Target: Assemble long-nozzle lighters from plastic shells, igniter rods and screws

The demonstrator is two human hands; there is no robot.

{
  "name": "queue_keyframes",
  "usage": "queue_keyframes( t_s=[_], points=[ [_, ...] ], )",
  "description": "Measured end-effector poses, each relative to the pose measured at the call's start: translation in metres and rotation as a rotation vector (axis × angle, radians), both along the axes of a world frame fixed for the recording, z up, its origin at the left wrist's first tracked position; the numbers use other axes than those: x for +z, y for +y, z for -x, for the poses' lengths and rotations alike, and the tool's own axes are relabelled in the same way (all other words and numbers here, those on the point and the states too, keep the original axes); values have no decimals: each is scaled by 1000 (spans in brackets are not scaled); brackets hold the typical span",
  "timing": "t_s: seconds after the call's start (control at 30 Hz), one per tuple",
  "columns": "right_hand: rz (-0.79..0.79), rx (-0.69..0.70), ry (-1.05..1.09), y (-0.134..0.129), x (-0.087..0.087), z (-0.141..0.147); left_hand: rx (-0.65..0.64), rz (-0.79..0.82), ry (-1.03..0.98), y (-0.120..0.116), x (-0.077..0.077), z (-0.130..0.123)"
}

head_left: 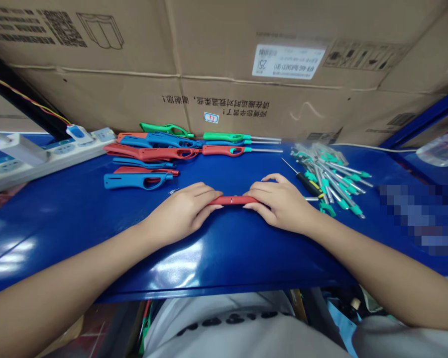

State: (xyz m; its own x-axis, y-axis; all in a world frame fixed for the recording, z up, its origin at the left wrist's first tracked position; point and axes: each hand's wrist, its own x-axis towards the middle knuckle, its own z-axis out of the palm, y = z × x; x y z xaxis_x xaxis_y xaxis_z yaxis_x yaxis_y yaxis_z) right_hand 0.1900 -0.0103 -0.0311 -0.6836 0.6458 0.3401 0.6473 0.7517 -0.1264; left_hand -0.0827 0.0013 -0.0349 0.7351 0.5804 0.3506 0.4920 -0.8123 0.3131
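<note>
A narrow red lighter body point(232, 200) is held level above the blue table, seen edge-on. My left hand point(190, 209) pinches its left end between thumb and fingers. At its right end, my right hand point(278, 201) grips it the same way, and a metal rod shows just right of that hand. The middle of the red piece is uncovered between the hands. Behind my left hand lie blue handle shells point(136, 181) and red ones point(145, 153). Beyond my right hand is a screwdriver point(309, 185) with a black and yellow handle.
Metal rods with teal ends point(338, 181) are heaped at the right. Assembled lighters, one green point(224, 137), lie at the back of the blue table point(231, 263). A white power strip point(59, 154) runs along the left. A large cardboard box point(224, 59) stands behind.
</note>
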Motion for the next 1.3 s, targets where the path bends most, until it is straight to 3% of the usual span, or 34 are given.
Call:
queue_keyframes(
  t_s=[0.17,0.63,0.87,1.0,1.13,1.3],
  points=[
    [-23,-47,22,2,-2,-1,17,9,-41,0,0,-1],
    [-125,4,132,-5,-2,5,-11,137,-96,-8,1,-10],
    [-98,-49,90,-8,-1,6,34,205,-102,-7,2,-8],
    [-19,-106,88,-5,-1,4,68,115,-23,-6,-1,-6],
    [15,-16,151,-2,-2,1,28,67,14,-6,-1,-5],
    [-112,144,260,-3,1,0,17,79,-42,-6,-1,-3]
  ],
)
